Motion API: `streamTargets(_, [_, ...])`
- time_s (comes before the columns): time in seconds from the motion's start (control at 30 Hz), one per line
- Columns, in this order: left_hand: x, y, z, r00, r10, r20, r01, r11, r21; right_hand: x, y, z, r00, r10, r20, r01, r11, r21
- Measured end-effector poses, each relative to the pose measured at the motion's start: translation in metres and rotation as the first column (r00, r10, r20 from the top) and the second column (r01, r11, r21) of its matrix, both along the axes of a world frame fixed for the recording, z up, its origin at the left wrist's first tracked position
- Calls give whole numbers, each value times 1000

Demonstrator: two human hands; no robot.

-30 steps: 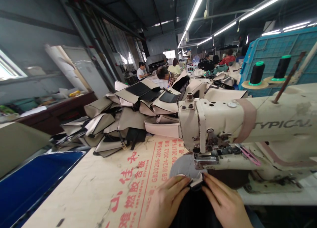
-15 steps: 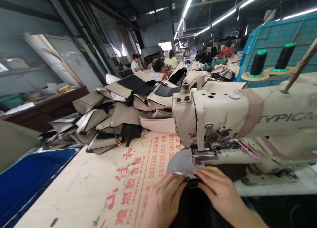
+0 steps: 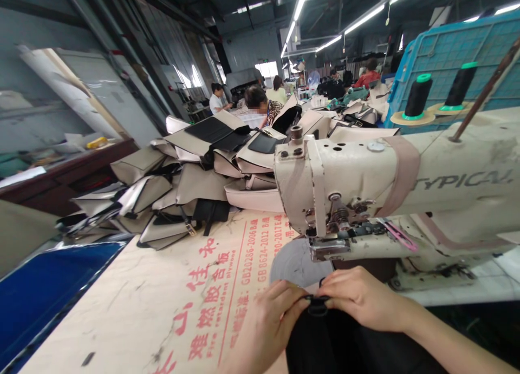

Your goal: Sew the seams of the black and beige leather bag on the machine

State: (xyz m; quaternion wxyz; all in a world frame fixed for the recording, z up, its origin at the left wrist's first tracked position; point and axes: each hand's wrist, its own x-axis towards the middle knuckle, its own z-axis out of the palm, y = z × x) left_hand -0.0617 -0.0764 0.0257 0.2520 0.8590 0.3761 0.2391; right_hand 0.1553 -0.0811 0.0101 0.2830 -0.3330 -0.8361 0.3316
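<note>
A black bag (image 3: 325,344), or a piece of one, hangs below my two hands, its lower part running out of the frame. A small dark loop-shaped fitting (image 3: 317,308) sits on its top edge. My left hand (image 3: 273,320) pinches that edge left of the fitting. From the other side my right hand (image 3: 359,298) grips the same edge, thumb and fingers pressed together. Just beyond the fingers are a round grey pad (image 3: 298,263) and the cream sewing machine (image 3: 349,174); the bag's edge is short of the presser foot area (image 3: 329,248).
Cream and black bags (image 3: 195,182) are heaped behind the printed plywood table (image 3: 162,293). Two black thread spools (image 3: 418,97) stand above the machine by a blue crate (image 3: 442,54). A pink thread snipper (image 3: 400,236) lies on the machine. Several people sit farther back.
The camera view has shifted slightly, moving the machine left and up in the picture. My right hand has drawn closer to the left along the edge; both still grip the bag.
</note>
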Motion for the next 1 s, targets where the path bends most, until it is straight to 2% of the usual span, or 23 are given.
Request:
streamTargets(0.13, [6, -4, -7, 995, 100, -11, -100, 995, 20, -3, 1, -8, 999, -44, 27, 44, 999, 10])
streamTargets(0.2, [7, -7, -13, 983, 181, 25, -182, 982, 58, -5, 2, -13, 996, -78, 37, 77, 997, 18])
streamTargets(0.27, [7, -9, -18, 977, 198, 73, -205, 973, 102, -6, 3, -17, 996, -86, 32, 85, 996, 11])
streamTargets(0.43, [2, -7, -21, 998, 65, 19, -66, 993, 93, -7, 4, -21, 998, -65, 9, 65, 997, -31])
streamTargets(0.63, [-8, -8, -1, 986, -91, -143, 93, 996, 5, -9, 3, -20, 1000, -19, 18, 20, 1000, -24])
streamTargets(0.77, [-6, -9, 9, 981, -84, -177, 92, 995, 37, -10, 2, -17, 999, -38, 15, 39, 997, -60])
streamTargets(1.0, [0, -8, 6, 980, -62, -191, 61, 998, -12, -10, 1, -24, 990, -131, 47, 130, 991, 19])
